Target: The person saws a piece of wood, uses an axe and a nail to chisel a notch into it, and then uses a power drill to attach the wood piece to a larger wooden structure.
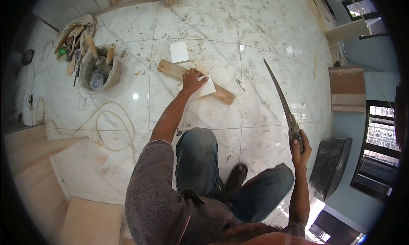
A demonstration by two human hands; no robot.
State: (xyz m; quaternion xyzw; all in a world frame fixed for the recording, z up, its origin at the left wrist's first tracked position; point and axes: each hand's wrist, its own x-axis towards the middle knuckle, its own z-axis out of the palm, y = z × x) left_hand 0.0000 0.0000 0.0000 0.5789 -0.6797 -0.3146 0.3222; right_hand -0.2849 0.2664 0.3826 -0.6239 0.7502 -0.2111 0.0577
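Note:
My left hand [194, 82] is closed on a white square piece [208, 86] lying across a weathered wooden plank [226, 95] on the marble-tiled floor, fingers over its top edge. A second white square [179, 52] lies just beyond the plank. Out to the right, my right hand [300, 148] grips the handle of a hand saw [279, 94], its long toothed blade raised and pointing forward, apart from the plank and white pieces.
At upper left are a grey bucket [111, 79] with tools and a cloth bag of tools [88, 24]. A pale hose [121, 149] loops at left. Boards [91, 219] lie lower left; a brown box [347, 89] and dark object [330, 164] line the right wall.

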